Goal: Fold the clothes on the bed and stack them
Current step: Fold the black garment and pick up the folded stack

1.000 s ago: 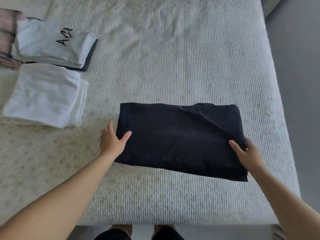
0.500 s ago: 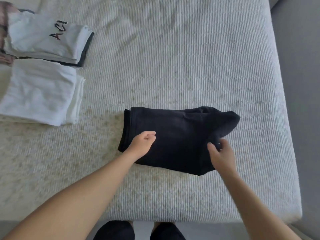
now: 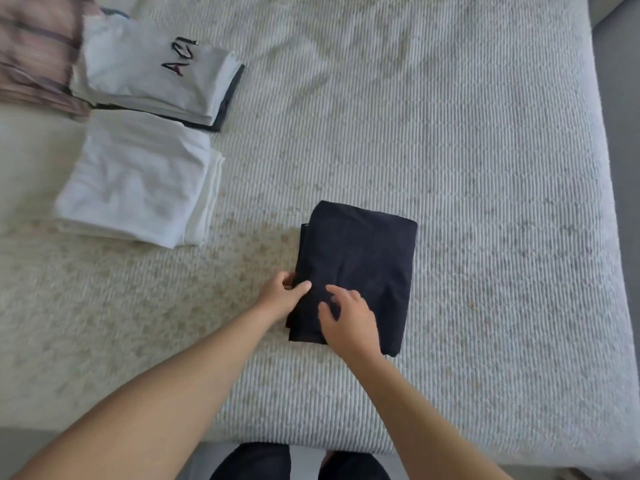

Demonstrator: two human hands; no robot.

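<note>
A black garment (image 3: 363,258) lies folded into a narrow rectangle on the bed (image 3: 450,150), near its front edge. My left hand (image 3: 284,296) pinches the garment's lower left edge, thumb on top. Beside it, my right hand (image 3: 346,317) rests on the near part of the fabric with fingers loosely bent. At the far left lie a folded white garment (image 3: 138,181) and, behind it, a white folded top with dark lettering (image 3: 156,74) on a dark piece.
A pink striped fabric (image 3: 31,53) lies at the top left corner. The bed's right edge drops to a grey floor (image 3: 623,98). My legs in dark trousers (image 3: 298,462) stand at the bed's front edge.
The black garment's right half was folded over to the left, halving its width. My right hand travelled left with it and now rests next to my left hand.
</note>
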